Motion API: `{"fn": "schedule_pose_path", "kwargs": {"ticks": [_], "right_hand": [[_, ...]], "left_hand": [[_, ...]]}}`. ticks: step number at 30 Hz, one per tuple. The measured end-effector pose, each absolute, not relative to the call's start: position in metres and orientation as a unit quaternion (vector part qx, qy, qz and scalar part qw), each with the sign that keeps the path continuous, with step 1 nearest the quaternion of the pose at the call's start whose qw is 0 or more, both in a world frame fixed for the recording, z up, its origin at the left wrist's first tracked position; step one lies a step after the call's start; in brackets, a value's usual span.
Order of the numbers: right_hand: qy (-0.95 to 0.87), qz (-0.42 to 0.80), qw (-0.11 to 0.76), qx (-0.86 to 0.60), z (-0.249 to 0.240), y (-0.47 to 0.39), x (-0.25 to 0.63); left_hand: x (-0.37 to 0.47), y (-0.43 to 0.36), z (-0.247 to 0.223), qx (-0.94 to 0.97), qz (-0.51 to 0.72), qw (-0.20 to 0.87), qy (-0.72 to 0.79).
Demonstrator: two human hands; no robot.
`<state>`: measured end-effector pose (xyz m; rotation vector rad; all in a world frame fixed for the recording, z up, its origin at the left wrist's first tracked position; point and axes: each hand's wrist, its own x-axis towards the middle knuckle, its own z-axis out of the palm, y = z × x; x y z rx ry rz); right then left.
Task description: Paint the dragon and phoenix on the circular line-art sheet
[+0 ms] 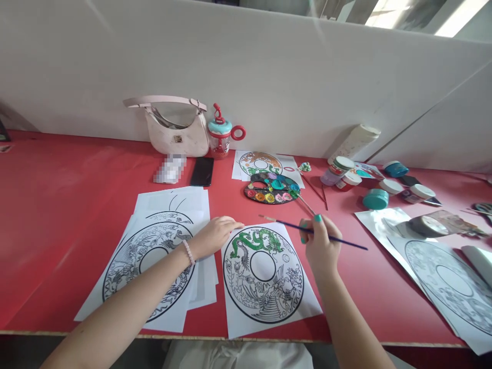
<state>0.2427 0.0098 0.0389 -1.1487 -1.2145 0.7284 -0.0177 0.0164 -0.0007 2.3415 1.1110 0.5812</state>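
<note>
My left hand [217, 236] lies flat, fingers stretched to the top left corner of a line-drawing sheet [265, 302]. On that sheet a round dragon and phoenix design has a green-painted dragon at its top. Above its right side, my right hand [323, 243] is closed around a blue-handled paintbrush [286, 223], its tip pointing left. A second thin brush [306, 204] runs from the palette's green paint to my right fingertips; whether they grip it I cannot tell. The black paint palette [253, 200] holds several colours and partly overlaps a coloured round drawing [246, 166].
Printed sheets [177, 312] lie under my left forearm, more paper [434, 292] at the right. Behind stand a pink handbag [179, 138], a cup [220, 143], a phone [202, 171]. Paint jars [375, 199] and a white bottle [355, 141] sit right of the palette.
</note>
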Motion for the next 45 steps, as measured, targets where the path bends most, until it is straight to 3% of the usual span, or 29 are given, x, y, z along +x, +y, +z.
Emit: {"fn": "schedule_pose_path", "kwargs": {"ticks": [4,20,45], "right_hand": [[-0.566,0.4,0.545,-0.472,0.024,-0.015,0.231],[-0.699,0.332,0.429,-0.465,0.014,-0.018,0.222],[-0.74,0.314,0.411,-0.431,0.014,-0.021,0.221]], "left_hand": [[-0.017,0.016,0.001,0.857,0.209,0.238,0.406],[-0.016,0.018,-0.006,0.863,0.22,0.219,0.399],[-0.017,0.019,-0.008,0.863,0.238,0.219,0.387]]}}
